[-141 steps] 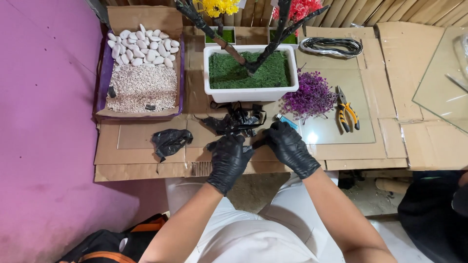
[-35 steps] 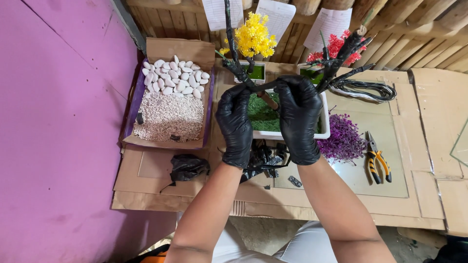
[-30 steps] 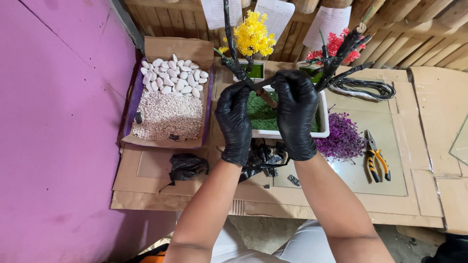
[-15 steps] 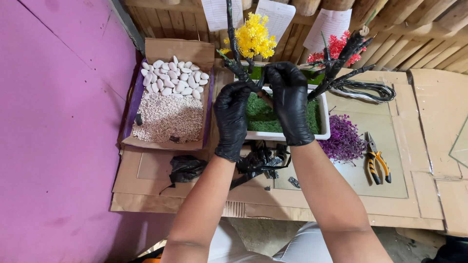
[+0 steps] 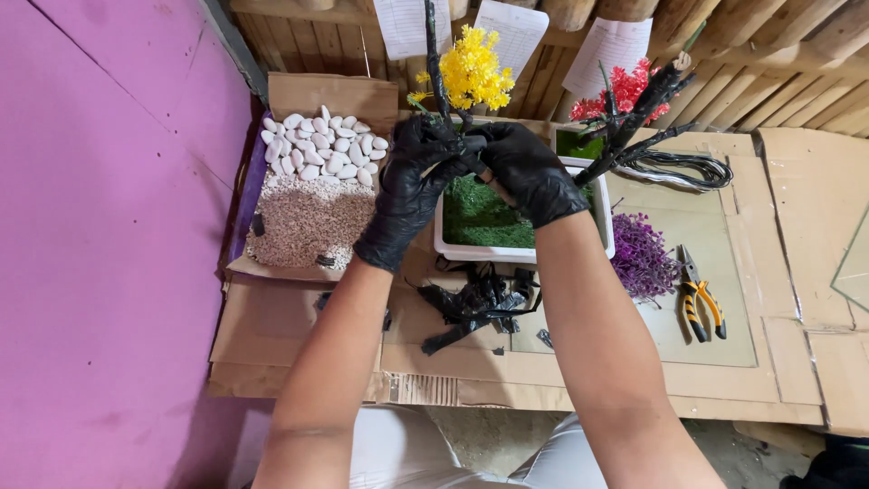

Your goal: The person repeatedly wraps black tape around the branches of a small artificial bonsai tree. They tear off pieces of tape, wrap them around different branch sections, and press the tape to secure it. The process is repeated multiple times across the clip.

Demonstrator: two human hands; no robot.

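worktop (image 5: 797,181) cardboard-covered | white planter (image 5: 523,250) with green moss at centre | left hand (image 5: 407,190) and right hand (image 5: 529,172), black-gloved, above planter, fingers clamped on black branch (image 5: 433,63) | pebble tray (image 5: 312,208) left of planter | pliers (image 5: 699,294) right of planter

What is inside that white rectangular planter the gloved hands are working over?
The white planter holds a bed of green moss-like filling, with dark wrapped branches rising from it. The left hand and right hand cover where the trunk enters, so its base cannot be seen.
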